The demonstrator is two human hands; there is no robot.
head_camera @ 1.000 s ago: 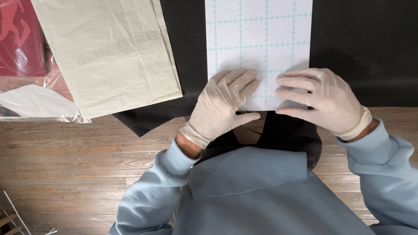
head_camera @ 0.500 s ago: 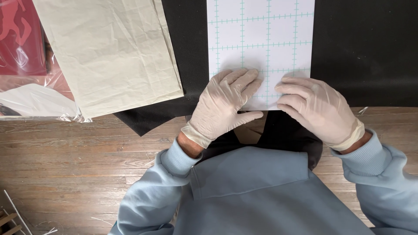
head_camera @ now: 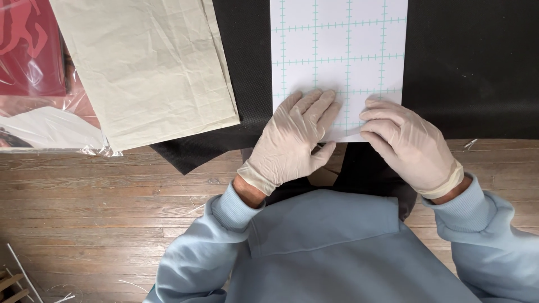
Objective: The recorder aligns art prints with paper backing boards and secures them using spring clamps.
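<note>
A white sheet with a teal grid point(head_camera: 342, 50) lies on a black mat point(head_camera: 471, 67). Both my hands wear pale latex gloves. My left hand point(head_camera: 295, 140) lies flat on the sheet's near left corner, fingers spread, thumb under the edge. My right hand point(head_camera: 407, 143) rests on the near right corner, fingers curled and pressing at the near edge. Whether the edge is pinched is hidden by the fingers.
A creased beige paper or cloth point(head_camera: 151, 67) lies to the left, partly on the black mat. Further left is a clear plastic bag with red and white contents point(head_camera: 33, 84). The wooden floor point(head_camera: 112, 207) and my light blue sweatshirt point(head_camera: 325, 247) fill the foreground.
My right hand has drawn in slightly toward the sheet's near edge with its fingers curling more. The left hand has stayed flat on the sheet.
</note>
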